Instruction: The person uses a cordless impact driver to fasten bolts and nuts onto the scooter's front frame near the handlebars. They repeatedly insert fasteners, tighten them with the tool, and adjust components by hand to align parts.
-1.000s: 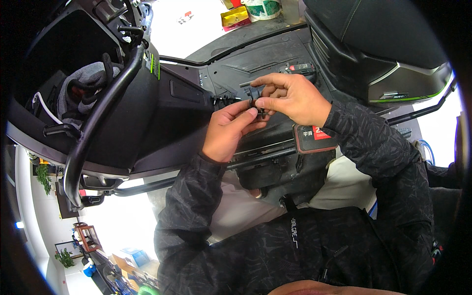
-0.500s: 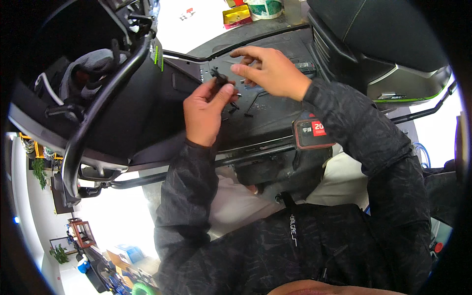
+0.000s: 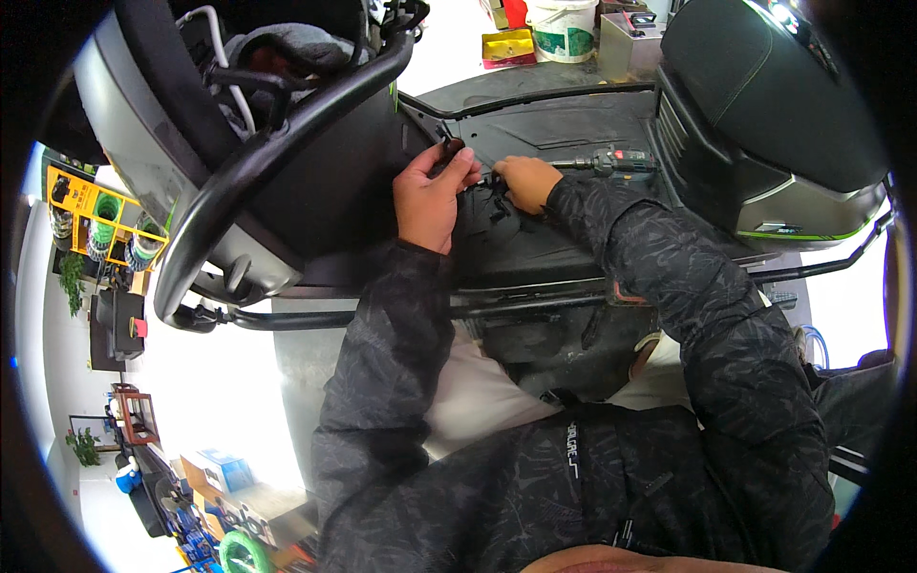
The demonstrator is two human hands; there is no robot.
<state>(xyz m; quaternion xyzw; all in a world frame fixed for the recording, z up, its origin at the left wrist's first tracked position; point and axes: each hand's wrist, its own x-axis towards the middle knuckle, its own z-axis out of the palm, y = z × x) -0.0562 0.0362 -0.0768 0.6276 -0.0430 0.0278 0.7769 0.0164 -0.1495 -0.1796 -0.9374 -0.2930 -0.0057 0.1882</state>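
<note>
Your whole view is filled by a black scooter body: the dark floor panel runs across the middle, the seat rises at your right, and the curved black grab rail sweeps down your left.

Since a second ago both of your hands have travelled up and to your left across that panel, from its middle toward the corner where it meets the front shell. That suggests the work has shifted to a new fixing point near that corner.

Your left hand is pressed together, fingertips pinching a small dark clip at the panel's upper left edge. Your right hand is curled just beside it, knuckles up, touching the panel and a bit of black wiring; whether it grips anything you cannot tell from here. A power screwdriver lies on the panel just beyond your right hand.

Beyond the scooter, on the pale floor, stand a white bucket with a green band, a flat yellow box and a grey case. At far left a yellow rack holds green spools.
</note>
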